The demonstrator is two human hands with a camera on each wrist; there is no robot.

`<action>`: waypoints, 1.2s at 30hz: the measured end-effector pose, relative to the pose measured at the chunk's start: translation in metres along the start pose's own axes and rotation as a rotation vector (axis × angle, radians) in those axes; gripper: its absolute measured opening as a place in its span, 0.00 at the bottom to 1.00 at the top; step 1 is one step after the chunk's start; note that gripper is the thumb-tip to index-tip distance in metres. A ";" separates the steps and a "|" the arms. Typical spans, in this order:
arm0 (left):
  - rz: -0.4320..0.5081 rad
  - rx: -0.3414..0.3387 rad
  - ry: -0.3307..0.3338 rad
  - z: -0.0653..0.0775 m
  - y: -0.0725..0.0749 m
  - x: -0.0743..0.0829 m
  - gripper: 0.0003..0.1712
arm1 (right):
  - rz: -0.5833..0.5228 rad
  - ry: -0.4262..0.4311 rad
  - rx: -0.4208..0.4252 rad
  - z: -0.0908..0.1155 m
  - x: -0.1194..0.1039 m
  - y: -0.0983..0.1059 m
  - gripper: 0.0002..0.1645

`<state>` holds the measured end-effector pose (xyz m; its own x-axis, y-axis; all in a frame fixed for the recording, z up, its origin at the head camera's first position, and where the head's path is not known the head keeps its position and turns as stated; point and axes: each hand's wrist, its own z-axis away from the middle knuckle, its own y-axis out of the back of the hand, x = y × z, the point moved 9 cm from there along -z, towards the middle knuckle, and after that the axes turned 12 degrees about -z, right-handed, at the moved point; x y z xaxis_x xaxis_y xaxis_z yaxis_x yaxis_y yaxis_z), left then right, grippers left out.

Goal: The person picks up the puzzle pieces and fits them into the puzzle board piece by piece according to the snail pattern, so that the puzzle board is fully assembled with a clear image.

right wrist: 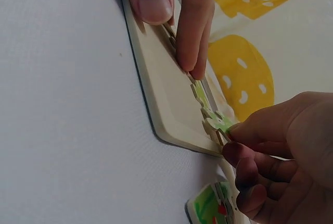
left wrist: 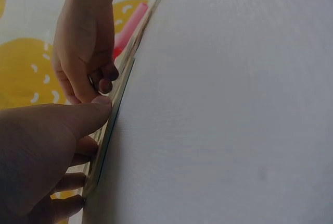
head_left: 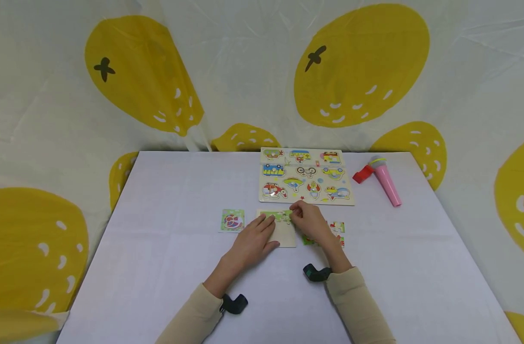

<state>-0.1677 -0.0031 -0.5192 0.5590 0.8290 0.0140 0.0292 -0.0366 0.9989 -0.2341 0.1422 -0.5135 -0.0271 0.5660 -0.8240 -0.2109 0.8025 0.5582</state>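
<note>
At left, a square green card with a coiled red-and-purple picture [head_left: 232,220] lies on the white-covered table [head_left: 167,229]. Beside it the left hand [head_left: 254,239], fingers extended and slightly spread, rests on a shallow pale wooden puzzle tray [head_left: 286,235] — green pieces line its far edge. The right hand [head_left: 310,222] pinches a small green jigsaw piece [right wrist: 221,121] at the tray's far right corner, before a pale wooden vehicle pegboard [head_left: 308,180]. Rightward — loose multicoloured jigsaw pieces [head_left: 338,227], a red object [head_left: 363,174], a pink toy microphone [head_left: 388,184].
</note>
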 end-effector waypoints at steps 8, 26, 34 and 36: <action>0.023 -0.001 -0.004 0.001 0.004 0.001 0.34 | 0.060 0.034 -0.005 0.001 -0.009 -0.004 0.12; 0.044 -0.043 0.002 -0.001 0.004 -0.001 0.35 | 0.198 0.061 -0.054 0.001 -0.015 -0.013 0.17; 0.106 -0.046 0.007 0.002 0.007 -0.005 0.34 | 0.229 0.072 -0.051 0.001 -0.016 -0.014 0.16; 0.124 -0.043 0.011 0.002 0.007 -0.007 0.34 | 0.232 0.071 -0.051 0.000 -0.016 -0.013 0.16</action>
<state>-0.1692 -0.0103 -0.5129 0.5471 0.8257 0.1374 -0.0749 -0.1152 0.9905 -0.2305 0.1227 -0.5075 -0.1489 0.7180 -0.6799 -0.2396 0.6409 0.7293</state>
